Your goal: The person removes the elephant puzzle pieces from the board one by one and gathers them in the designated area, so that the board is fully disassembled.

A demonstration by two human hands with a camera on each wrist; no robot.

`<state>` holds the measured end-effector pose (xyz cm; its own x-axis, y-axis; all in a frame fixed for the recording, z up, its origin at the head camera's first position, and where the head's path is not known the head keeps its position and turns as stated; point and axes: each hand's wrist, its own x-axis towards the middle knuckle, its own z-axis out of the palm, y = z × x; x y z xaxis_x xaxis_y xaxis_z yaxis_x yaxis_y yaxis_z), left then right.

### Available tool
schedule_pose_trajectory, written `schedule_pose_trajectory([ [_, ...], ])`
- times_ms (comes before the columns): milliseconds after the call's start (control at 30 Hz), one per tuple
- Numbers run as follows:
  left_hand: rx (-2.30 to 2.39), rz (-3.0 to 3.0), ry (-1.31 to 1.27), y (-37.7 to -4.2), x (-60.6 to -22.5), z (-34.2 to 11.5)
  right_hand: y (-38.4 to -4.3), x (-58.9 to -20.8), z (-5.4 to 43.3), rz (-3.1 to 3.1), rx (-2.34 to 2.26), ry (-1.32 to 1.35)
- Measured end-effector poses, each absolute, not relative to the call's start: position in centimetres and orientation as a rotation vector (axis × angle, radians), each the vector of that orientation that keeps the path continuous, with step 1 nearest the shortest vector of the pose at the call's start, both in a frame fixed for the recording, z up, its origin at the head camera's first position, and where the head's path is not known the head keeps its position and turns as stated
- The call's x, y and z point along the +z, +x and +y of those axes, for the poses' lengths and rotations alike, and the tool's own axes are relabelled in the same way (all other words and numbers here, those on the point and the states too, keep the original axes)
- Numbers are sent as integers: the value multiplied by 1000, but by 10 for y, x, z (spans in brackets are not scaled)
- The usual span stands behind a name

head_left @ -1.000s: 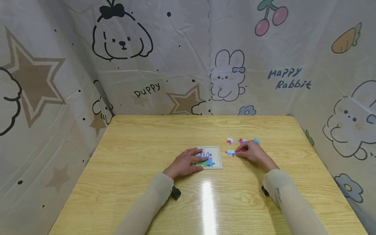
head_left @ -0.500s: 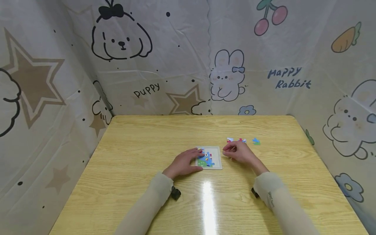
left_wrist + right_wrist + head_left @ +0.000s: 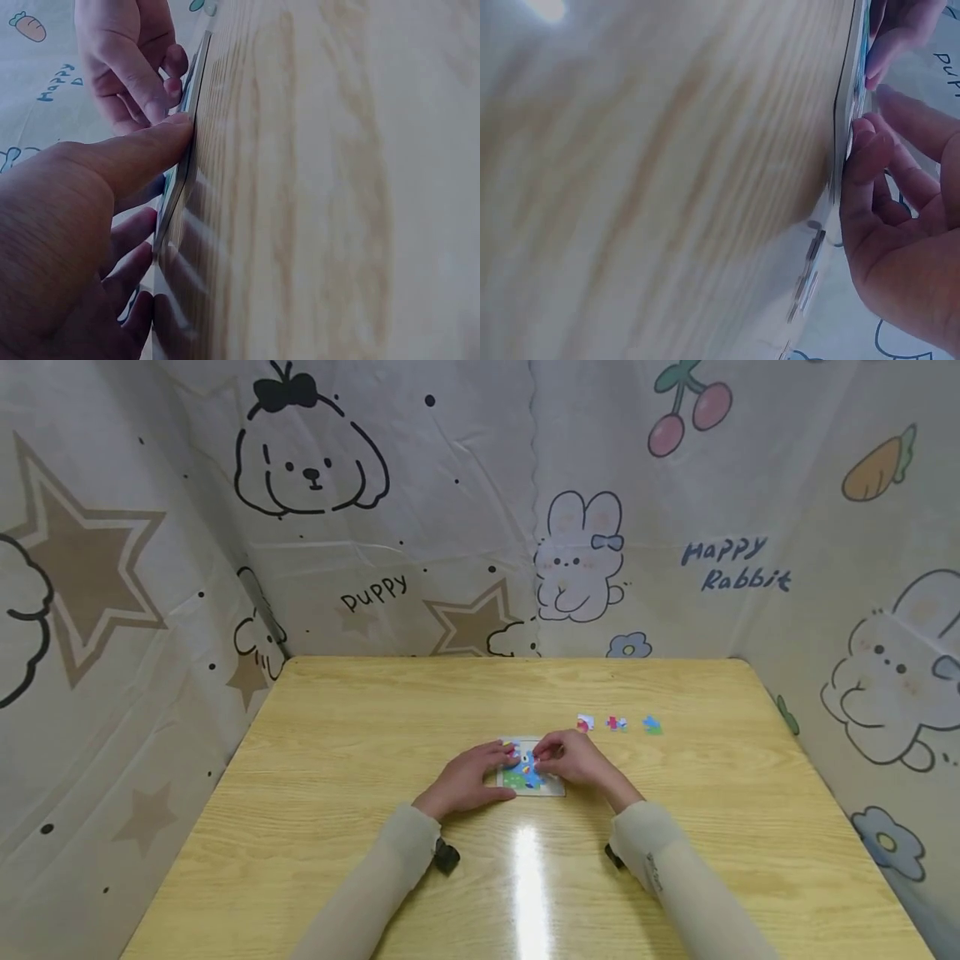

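The left hand [image 3: 462, 781] rests on the left of the tray [image 3: 556, 791] on the surface [image 3: 337, 852], fingers stretched out, its grip apart; the right hand [image 3: 577, 760] has its fingertips together over the tray's right side, seemingly clamped on a piece they hide. The puzzle [image 3: 529, 776] looks partly built, blue and green; farther and to the right, three loose pieces [image 3: 586, 722] [image 3: 617, 723] [image 3: 652, 725] appear left to fit.
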<state>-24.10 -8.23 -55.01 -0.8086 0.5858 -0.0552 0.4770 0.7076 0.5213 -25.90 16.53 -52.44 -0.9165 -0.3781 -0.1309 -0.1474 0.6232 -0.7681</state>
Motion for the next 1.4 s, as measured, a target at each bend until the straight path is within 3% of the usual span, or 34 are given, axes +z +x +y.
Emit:
schedule_pose_trajectory([
  [1400, 759, 2681, 841, -241, -549, -82, -267, -528, 162, 2584, -1100, -365],
])
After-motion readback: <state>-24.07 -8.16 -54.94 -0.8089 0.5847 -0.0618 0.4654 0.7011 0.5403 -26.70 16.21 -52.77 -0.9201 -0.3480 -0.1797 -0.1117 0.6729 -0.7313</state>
